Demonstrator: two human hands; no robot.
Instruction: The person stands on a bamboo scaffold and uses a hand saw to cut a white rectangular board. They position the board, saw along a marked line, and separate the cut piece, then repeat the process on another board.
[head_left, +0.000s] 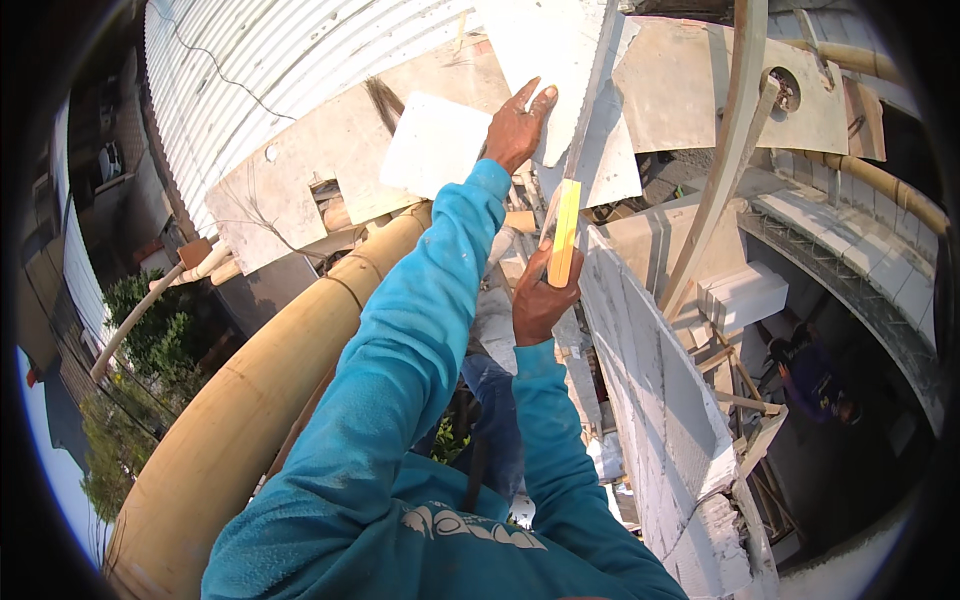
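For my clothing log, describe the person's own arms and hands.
The left sleeve and right sleeve are long, teal and fuzzy-looking, wrinkled along their length and reaching the wrists. Paler, dusty-looking patches show on the left one. The left hand and right hand are bare, with no gloves.

A beige board (350,155) carries a flat white sheet (430,150).
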